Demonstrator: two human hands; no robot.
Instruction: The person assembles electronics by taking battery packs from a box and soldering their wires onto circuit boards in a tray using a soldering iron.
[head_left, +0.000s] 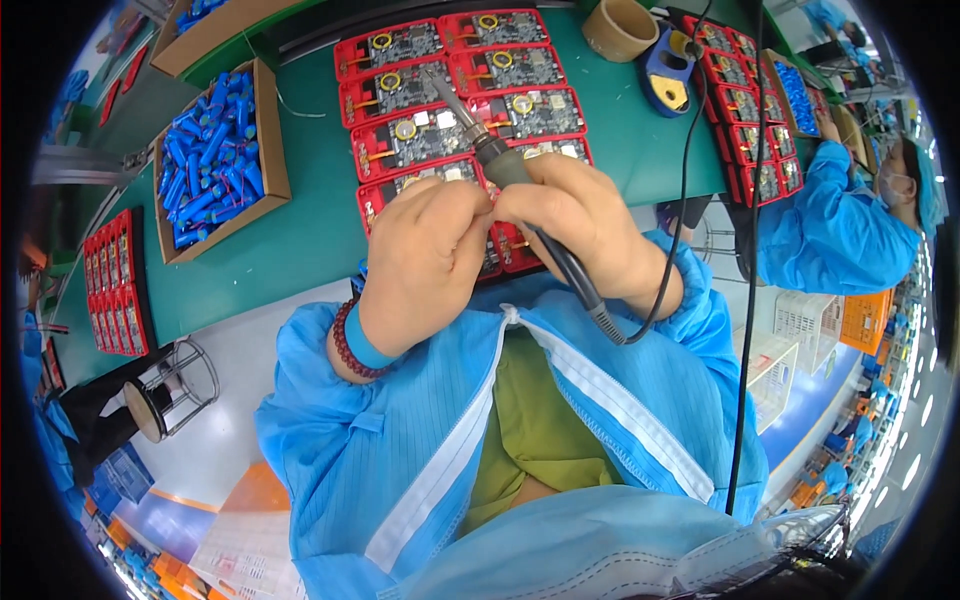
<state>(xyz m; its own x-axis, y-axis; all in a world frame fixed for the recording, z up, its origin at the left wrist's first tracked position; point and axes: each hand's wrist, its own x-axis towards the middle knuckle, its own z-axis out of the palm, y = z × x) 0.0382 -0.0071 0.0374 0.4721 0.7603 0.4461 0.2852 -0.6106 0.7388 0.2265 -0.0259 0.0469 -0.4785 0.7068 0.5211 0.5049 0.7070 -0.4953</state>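
Observation:
My right hand is wrapped round a soldering iron. The iron's metal tip points up and to the far left, above the circuit boards. Pinched fingers of my left hand meet the fingertips of my right hand close to my chest. Whatever sits between those fingertips is too small or hidden to name. Under and beyond both hands, red trays hold the boards in two columns, with round coin-like parts on them. My hands cover the nearest trays in part.
To the left, a cardboard box holds many blue cylindrical cells. A soldering iron stand with yellow sponge and a tan round container stand far right on the green table. The iron's black cable runs past my right arm. A co-worker sits at right.

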